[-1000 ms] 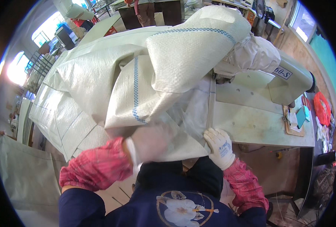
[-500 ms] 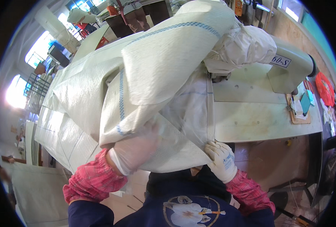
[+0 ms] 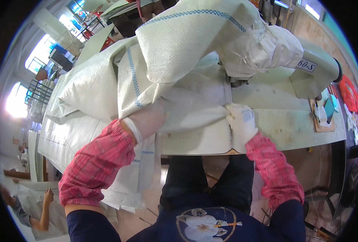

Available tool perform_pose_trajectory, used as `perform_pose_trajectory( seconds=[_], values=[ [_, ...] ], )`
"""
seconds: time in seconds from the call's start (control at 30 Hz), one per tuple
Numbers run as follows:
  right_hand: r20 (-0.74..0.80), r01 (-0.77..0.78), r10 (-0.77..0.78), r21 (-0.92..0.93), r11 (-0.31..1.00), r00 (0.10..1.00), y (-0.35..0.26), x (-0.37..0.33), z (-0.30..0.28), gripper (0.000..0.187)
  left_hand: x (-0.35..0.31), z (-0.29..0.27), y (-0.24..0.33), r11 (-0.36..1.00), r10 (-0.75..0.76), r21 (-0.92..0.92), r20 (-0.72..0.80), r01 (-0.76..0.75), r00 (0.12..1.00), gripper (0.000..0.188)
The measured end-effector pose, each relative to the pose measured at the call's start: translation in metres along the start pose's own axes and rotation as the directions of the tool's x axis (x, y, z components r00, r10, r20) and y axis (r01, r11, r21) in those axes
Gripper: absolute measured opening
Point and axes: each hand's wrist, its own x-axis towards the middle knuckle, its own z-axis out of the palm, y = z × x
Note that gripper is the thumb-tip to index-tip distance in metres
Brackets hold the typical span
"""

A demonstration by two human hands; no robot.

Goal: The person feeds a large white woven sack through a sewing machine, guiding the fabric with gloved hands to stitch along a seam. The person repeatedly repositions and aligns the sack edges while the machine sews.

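Note:
A large sheet of white woven plastic fabric [image 3: 177,48] with blue checked stripes lies bunched over the work table and runs under the covered head of a sewing machine [image 3: 314,72]. My left hand [image 3: 146,121], in a pale glove, is against the fabric below a hanging fold; its fingers are blurred and partly hidden, so I cannot tell their grip. To the right, my gloved right hand [image 3: 242,123] has its fingers closed on the fabric's right edge, in front of the machine head. Between both hands the cloth forms a sagging fold above the table's near edge.
The pale table top [image 3: 283,125] extends right, with a clipboard [image 3: 322,117] and small items on it. A red plastic bag [image 3: 347,94] lies beyond. At lower left, another person's arm [image 3: 45,209] is beside a pale sheet. Someone else stands at the back.
Both hands have moved away from me, farther onto the table, carrying the fabric's near part along. The table's front edge and my legs now show. The big fold has shifted up and right.

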Motion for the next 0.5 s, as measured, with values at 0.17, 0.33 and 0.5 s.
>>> perform_pose_trajectory(
  seconds=[0.17, 0.33, 0.5],
  values=[
    [-0.059, -0.059, 0.054, -0.083, 0.995, 0.997, 0.022, 0.046, 0.03, 0.011, 0.042, 0.039, -0.018, 0.776, -0.329, -0.561, 0.029, 0.288, 0.944, 0.036],
    [-0.135, 0.046, -0.058, -0.09, 0.995, 0.989, 0.022, 0.025, 0.019, 0.002, 0.008, 0.085, -0.056, 0.418, -0.554, -0.804, 0.144, 0.423, 0.82, 0.06],
    [-0.038, 0.015, -0.014, 0.029, 0.999, 0.999, 0.026, -0.015, -0.014, 0.019, -0.254, 0.138, -0.038, -0.121, -0.879, -0.18, 0.476, 0.976, -0.021, 0.034]
  ],
)
